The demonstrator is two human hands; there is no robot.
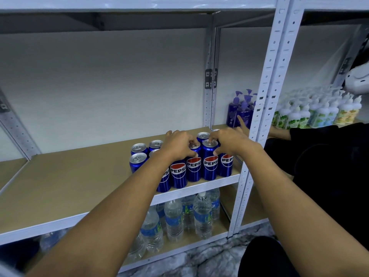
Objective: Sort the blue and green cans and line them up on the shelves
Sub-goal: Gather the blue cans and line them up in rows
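Several blue Pepsi cans point(178, 172) stand upright in rows at the right end of the tan shelf board point(79, 182). My left hand point(179, 145) grips the top of one front-row can point(194, 168), fingers curled over its rim. My right hand point(229, 141) grips the top of the neighbouring can point(210, 166), fingertips on its lid and thumb against its side. No green cans are in view.
Water bottles point(201, 216) crowd the shelf below. A white perforated upright point(257, 120) stands just right of the cans. Beyond it, purple pump bottles point(238, 110) and white-green pump bottles point(319, 112) fill the neighbouring bay, where another person's hand point(242, 124) and dark sleeve point(319, 140) reach in.
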